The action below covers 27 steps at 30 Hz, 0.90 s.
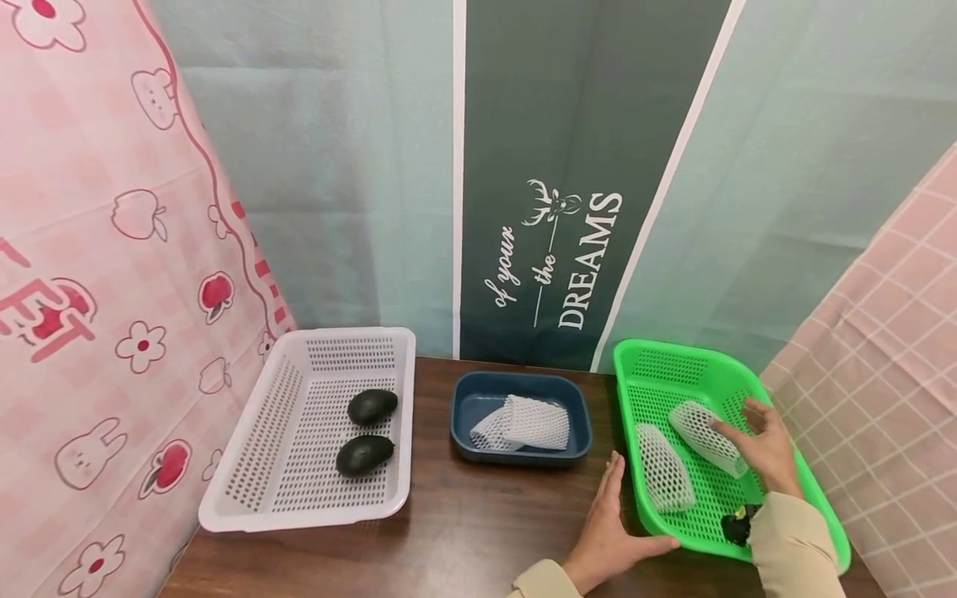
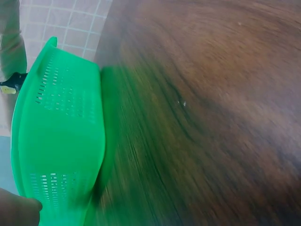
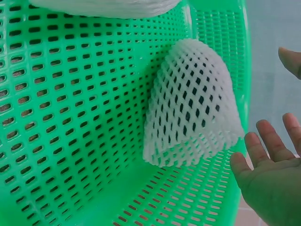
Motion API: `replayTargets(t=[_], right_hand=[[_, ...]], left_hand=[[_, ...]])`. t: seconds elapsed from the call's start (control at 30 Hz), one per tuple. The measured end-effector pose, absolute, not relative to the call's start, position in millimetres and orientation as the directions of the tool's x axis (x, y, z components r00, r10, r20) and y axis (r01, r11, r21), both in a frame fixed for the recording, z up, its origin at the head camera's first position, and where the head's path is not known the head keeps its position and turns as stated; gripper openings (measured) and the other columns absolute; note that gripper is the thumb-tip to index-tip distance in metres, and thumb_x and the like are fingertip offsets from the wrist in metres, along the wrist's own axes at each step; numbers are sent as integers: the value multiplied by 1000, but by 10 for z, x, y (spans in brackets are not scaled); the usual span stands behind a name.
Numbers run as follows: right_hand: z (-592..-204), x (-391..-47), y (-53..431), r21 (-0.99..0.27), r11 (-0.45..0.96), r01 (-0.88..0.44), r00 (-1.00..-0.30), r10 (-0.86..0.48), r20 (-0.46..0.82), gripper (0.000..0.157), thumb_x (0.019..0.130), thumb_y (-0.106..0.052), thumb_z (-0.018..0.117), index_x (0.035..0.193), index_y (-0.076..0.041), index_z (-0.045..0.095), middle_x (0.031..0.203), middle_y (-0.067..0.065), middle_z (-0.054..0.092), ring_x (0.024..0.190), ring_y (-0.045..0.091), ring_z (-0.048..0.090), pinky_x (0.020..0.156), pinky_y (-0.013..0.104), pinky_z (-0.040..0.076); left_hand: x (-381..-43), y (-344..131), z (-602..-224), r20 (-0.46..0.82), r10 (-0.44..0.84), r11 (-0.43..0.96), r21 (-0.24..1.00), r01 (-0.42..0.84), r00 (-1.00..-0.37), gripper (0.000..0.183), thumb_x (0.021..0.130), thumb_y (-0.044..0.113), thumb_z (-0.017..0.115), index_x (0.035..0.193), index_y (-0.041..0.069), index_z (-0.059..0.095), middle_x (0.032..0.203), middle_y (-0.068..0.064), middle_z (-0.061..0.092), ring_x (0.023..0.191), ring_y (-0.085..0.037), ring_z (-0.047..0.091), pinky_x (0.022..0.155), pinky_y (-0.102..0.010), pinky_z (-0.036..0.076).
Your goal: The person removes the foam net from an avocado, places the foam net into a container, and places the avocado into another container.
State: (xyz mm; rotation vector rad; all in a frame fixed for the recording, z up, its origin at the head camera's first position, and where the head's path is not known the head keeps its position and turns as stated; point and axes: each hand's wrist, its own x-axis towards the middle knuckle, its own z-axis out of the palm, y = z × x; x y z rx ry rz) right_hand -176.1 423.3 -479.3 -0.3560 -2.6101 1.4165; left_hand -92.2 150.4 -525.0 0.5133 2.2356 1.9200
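Note:
Two white foam net sleeves lie in the green basket (image 1: pixel 718 531): a left foam net (image 1: pixel 664 469) and a right foam net (image 1: pixel 709 438). Dark patches show through the mesh of the right one in the right wrist view. My right hand (image 1: pixel 770 448) is over the basket's right side, fingers spread, thumb overlapping the right net in the head view. Between its fingers and palm nothing is held. Beside the basket's near left corner is my left hand (image 1: pixel 609 531), fingers straight along the outer wall and thumb at the front rim.
A blue tray (image 1: pixel 463 453) in the middle contains crumpled white foam nets (image 1: pixel 537 422). At the left, a white basket (image 1: pixel 247 507) has two dark green avocados (image 1: pixel 372 407) in it. Curtains (image 1: pixel 336 166) hang behind the wooden table (image 1: pixel 478 531) and at both sides.

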Motion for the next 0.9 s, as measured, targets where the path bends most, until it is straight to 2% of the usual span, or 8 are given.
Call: replayTargets(t=[0.13, 0.4, 0.57, 0.6, 0.67, 0.73, 0.9], right_hand=[[-4817, -1772, 4235, -838, 522, 158, -965, 261, -19, 93, 93, -36, 64, 152, 4, 4, 150, 38, 9, 135, 57, 11, 97, 70, 25], [-4885, -1800, 4276, -829, 523, 197, -961, 272, -57, 95, 93, -35, 66, 152, 4, 4, 150, 39, 10, 134, 57, 13, 99, 69, 26], [-4967, -1839, 4336, -819, 534, 209, -963, 259, -77, 97, 91, -35, 68, 152, 5, 5, 148, 41, 12, 132, 59, 16, 97, 68, 28], [-5006, -1853, 4364, -809, 550, 208, -964, 256, -74, 97, 91, -38, 68, 152, 5, 5, 147, 41, 13, 131, 59, 18, 95, 67, 33], [-5084, -1881, 4415, -806, 549, 219, -963, 254, -88, 100, 90, -41, 68, 153, 3, 5, 147, 41, 13, 130, 59, 19, 93, 67, 34], [-5160, -1899, 4453, -792, 559, 244, -956, 273, -102, 101, 89, -46, 68, 153, 2, 6, 147, 40, 17, 128, 57, 24, 85, 61, 43], [-5199, -1873, 4422, -813, 499, 299, -943, 286, -171, 104, 88, -47, 68, 153, 1, 4, 149, 39, 11, 130, 57, 20, 91, 64, 38]], left_hand=[[-918, 1536, -5241, 90, 382, 118, 982, 145, -920, 104, 76, 38, 83, 156, 27, 17, 158, 8, 16, 143, -17, 17, 107, -43, 33], [-923, 1568, -5231, 63, 413, 119, 985, 122, -909, 107, 76, 38, 83, 157, 25, 13, 159, 8, 13, 144, -16, 15, 108, -42, 32], [-930, 1607, -5252, 44, 434, 115, 988, 103, -900, 111, 75, 37, 84, 157, 28, 9, 159, 7, 9, 143, -18, 15, 107, -42, 33], [-929, 1616, -5253, 38, 438, 115, 988, 98, -898, 112, 75, 37, 84, 157, 29, 8, 159, 7, 9, 143, -19, 15, 107, -42, 33], [-926, 1628, -5258, 35, 446, 121, 988, 99, -894, 113, 76, 37, 84, 157, 29, 6, 159, 6, 7, 143, -19, 15, 107, -41, 33], [-923, 1642, -5262, 37, 447, 126, 987, 104, -894, 114, 76, 36, 84, 157, 28, 5, 159, 6, 7, 143, -19, 16, 107, -39, 34], [-933, 1672, -5280, 41, 432, 128, 986, 106, -901, 113, 76, 35, 85, 157, 27, 6, 160, 5, 8, 143, -19, 17, 106, -37, 34]])
